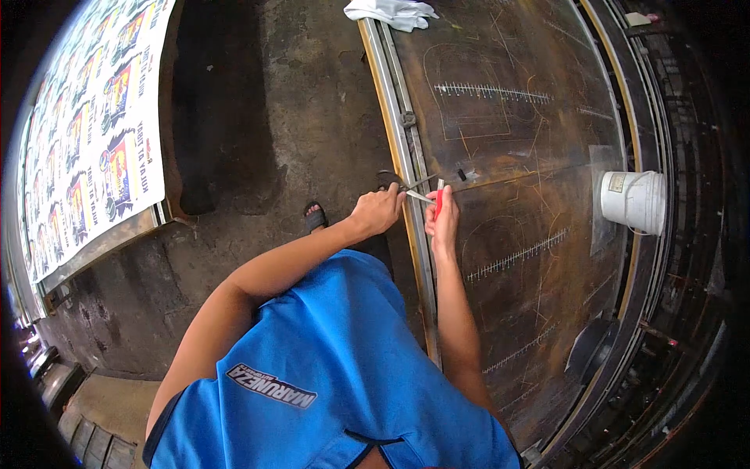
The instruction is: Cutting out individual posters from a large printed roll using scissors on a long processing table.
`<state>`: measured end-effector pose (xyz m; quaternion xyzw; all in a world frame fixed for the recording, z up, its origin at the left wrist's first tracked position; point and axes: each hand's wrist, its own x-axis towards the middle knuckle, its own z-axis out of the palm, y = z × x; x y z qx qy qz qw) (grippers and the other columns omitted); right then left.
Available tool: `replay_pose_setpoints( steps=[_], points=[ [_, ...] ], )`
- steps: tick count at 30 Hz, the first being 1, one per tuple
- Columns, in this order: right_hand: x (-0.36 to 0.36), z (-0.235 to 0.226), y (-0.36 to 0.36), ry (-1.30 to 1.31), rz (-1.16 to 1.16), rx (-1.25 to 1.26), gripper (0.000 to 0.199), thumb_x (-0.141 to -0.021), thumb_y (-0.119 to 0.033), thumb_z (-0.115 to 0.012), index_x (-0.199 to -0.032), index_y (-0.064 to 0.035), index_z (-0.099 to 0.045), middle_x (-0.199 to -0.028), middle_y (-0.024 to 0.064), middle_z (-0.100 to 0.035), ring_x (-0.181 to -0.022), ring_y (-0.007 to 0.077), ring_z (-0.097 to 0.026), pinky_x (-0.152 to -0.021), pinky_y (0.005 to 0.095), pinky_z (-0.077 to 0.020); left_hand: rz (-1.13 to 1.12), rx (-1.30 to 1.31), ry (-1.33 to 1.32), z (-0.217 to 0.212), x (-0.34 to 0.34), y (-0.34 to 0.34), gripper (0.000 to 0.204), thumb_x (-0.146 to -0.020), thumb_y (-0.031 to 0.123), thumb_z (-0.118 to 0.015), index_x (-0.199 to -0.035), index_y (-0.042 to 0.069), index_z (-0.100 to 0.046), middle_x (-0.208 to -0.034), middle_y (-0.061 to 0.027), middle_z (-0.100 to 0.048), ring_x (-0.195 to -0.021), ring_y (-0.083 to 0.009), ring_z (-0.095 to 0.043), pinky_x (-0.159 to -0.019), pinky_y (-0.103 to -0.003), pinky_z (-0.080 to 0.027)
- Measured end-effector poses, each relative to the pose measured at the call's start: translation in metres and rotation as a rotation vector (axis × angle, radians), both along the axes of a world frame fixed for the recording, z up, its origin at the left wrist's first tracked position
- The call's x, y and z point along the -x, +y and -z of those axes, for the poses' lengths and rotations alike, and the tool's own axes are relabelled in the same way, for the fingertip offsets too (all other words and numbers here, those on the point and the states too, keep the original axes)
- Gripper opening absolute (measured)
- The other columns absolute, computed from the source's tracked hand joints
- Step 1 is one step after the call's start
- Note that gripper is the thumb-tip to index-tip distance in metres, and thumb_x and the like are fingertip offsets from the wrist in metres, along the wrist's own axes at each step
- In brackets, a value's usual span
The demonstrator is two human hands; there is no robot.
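My left hand (377,212) is closed at a pair of scissors (422,182) with dark handles, held over the metal edge of the table. Their blades are spread apart and point to the right. My right hand (444,223) is closed round a slim red piece with a whitish tip (440,198), possibly a tube or a marker; its kind is unclear. The lower blade reaches close to this red piece; whether they touch I cannot tell. Just beyond my right hand, a small black object (461,175) lies on the brown, scratched tabletop (500,199).
A white bucket (633,203) lies toward the table's far right side. White cloth (393,12) rests on the rail at the top. To the left stands another table with a colourful printed sheet (101,117). My sandaled foot (315,215) is on the dark floor (312,117).
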<state>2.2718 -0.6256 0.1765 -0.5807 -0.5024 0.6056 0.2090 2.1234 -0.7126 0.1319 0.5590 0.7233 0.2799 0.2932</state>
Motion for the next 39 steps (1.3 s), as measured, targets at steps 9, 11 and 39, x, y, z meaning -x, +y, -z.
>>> replay_pose_setpoints(
  steps=[9, 11, 39],
  points=[
    [0.005, -0.025, -0.018, 0.066, -0.155, -0.370, 0.010, -0.094, -0.012, -0.062, -0.092, -0.0032, -0.057, -0.077, 0.0051, -0.066, -0.072, 0.0111, -0.063, -0.070, 0.0270, -0.0491, -0.034, -0.018, -0.341, -0.002, 0.020, -0.004, 0.041, -0.102, 0.037, -0.048, -0.117, -0.001, -0.051, -0.107, -0.0233, -0.063, -0.092, -0.0313, -0.067, -0.081, -0.045, -0.052],
    [0.000, -0.037, -0.016, 0.078, -0.197, -0.448, 0.010, -0.094, -0.010, -0.062, -0.093, -0.0020, -0.057, -0.078, 0.0069, -0.069, -0.073, 0.0117, -0.065, -0.069, 0.0277, -0.0498, -0.004, -0.167, -0.508, -0.006, 0.040, -0.005, 0.047, -0.101, 0.041, -0.049, -0.122, -0.001, -0.052, -0.111, -0.0196, -0.063, -0.099, -0.0261, -0.066, -0.087, -0.042, -0.051],
    [0.012, -0.003, -0.006, -0.590, -0.687, -0.823, 0.025, -0.103, -0.027, -0.041, -0.096, -0.0058, -0.052, -0.077, 0.0248, -0.066, -0.071, 0.0482, -0.063, -0.060, 0.0587, -0.0486, 0.077, 0.143, -0.223, -0.027, 0.034, -0.018, 0.032, -0.103, 0.032, -0.041, -0.108, 0.001, -0.048, -0.087, -0.0319, -0.064, -0.085, -0.0508, -0.061, -0.075, -0.059, -0.048]
  ],
)
